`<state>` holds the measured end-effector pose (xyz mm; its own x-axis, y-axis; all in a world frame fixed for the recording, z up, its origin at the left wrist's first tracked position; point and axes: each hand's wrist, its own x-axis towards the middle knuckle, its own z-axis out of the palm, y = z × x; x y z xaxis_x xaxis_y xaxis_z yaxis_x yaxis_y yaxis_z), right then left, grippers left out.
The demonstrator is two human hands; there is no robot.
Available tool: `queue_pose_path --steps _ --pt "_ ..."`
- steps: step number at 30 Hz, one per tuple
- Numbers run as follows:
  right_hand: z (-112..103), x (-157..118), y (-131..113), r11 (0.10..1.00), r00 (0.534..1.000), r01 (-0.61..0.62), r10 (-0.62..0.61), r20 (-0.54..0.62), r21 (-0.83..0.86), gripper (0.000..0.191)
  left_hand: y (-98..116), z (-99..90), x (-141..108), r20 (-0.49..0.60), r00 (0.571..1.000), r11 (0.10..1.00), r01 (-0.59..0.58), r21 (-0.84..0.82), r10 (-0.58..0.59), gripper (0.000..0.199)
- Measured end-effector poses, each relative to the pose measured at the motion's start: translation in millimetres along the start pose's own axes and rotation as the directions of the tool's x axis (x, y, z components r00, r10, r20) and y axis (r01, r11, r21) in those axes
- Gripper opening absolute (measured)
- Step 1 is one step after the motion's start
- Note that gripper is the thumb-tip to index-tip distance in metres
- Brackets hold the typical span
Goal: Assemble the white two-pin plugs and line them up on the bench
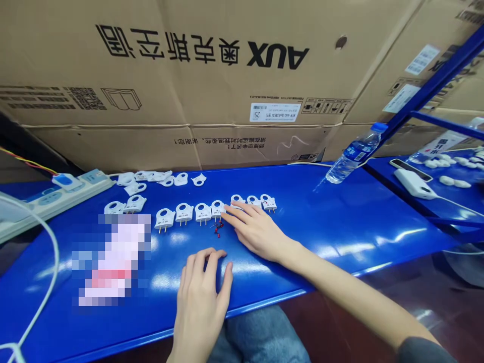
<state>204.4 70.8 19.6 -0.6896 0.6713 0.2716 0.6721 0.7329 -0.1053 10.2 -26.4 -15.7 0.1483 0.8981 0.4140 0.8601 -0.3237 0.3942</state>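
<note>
White two-pin plugs with ring-shaped tops lie in a row across the blue table point(181, 262). My right hand point(257, 232) lies over the row with fingers stretched out, its fingertips at a white plug point(218, 207) and covering part of another plug point(237, 199). Just below those fingertips is a small cluster of red parts with thin dark leads point(218, 231), too small to make out fully. Nearer the table's front edge, my left hand point(202, 287) rests with fingers loosely bent and thumb apart, holding nothing.
Several loose white ring-shaped pieces point(153, 176) lie at the back left. A power strip point(56, 199) with a white cable point(53, 272) stands at the left. A water bottle point(355, 154) leans at the right, near a blue metal frame point(427, 96). Cardboard point(212, 91) backs the table.
</note>
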Motion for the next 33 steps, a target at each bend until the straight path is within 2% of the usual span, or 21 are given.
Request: queue_pose_path --steps 5,12,21,26,30,33 --pt "9.4 0.9 -1.9 0.999 0.999 0.052 -0.052 0.01 0.002 0.048 1.0 -0.9 0.9 0.008 1.0 1.0 0.01 0.0 -0.01 0.021" --pt "2.6 2.5 -0.2 0.995 0.997 0.071 -0.07 -0.021 0.063 0.033 0.4 -0.7 0.3 0.008 1.0 1.0 0.012 0.01 -0.012 0.022" --pt "-1.5 1.8 -5.2 1.0 1.0 -0.006 0.006 0.022 0.021 0.023 1.3 -1.3 1.4 0.019 1.0 1.0 0.007 0.009 -0.008 0.021" --pt "-4.6 1.9 -5.7 0.979 0.996 -0.038 0.052 -0.067 0.2 0.007 1.1 -0.9 0.0 0.011 1.0 0.999 0.029 -0.026 -0.029 0.027" --pt "-6.7 1.8 -6.7 0.918 0.987 0.059 0.006 -0.162 0.392 0.005 2.5 -1.0 -0.5 -0.018 0.995 0.992 0.098 -0.082 -0.1 0.046" --pt "-6.5 1.0 -8.3 0.874 0.988 0.105 -0.036 -0.152 0.474 0.008 3.8 -2.2 0.3 -0.011 0.993 0.989 0.115 -0.089 -0.117 0.047"
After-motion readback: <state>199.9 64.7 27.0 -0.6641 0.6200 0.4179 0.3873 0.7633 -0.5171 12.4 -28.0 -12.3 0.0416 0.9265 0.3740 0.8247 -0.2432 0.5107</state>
